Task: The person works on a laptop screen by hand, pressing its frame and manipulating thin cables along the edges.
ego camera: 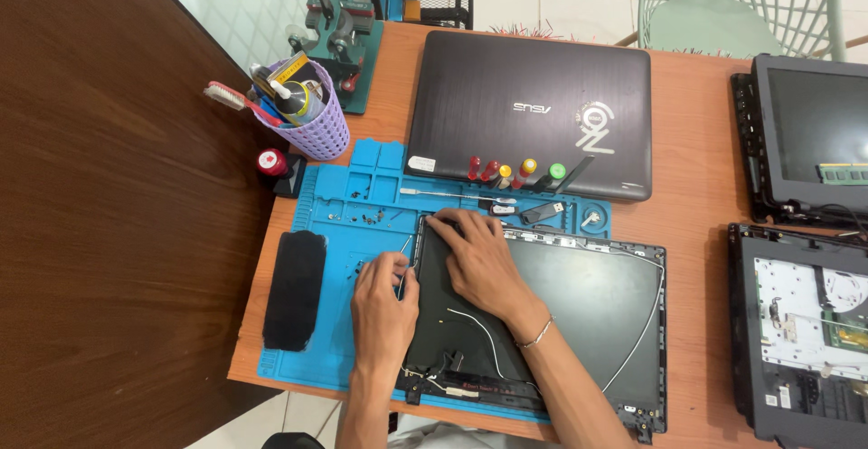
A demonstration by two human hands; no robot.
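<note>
Blue mat (336, 198): we work on a silicone repair mat spread over the orange table (696, 141), with small screws loose in its upper trays.
Lid panel (588, 309): the black laptop display back lies flat on the mat, its left edge under both our hands, thin white and black cables running across it toward the hinge end nearest us.
Left hand (384, 300): our fingers are curled tight around a slim metal tool (404, 248) with its tip at the panel's left edge; we cannot tell whether the tip is in the seam.
Right hand (484, 264): it lies palm down with fingers spread, fingertips pressing the upper left corner; it grips nothing.
Doing it well: we judge the flat hand should stay close to the tool so the panel cannot lift or slide, and the tool should stay low and shallow, clear of the white cable.
Risk: a steep pry could, we think, crack the thin edge or scatter the screws.
Nearby: a closed grey laptop (533, 96) sits behind, screwdrivers (506, 173) lean against it, a black pad (294, 291) lies left, a purple tool cup (312, 123) stands at the mat's corner.
</note>
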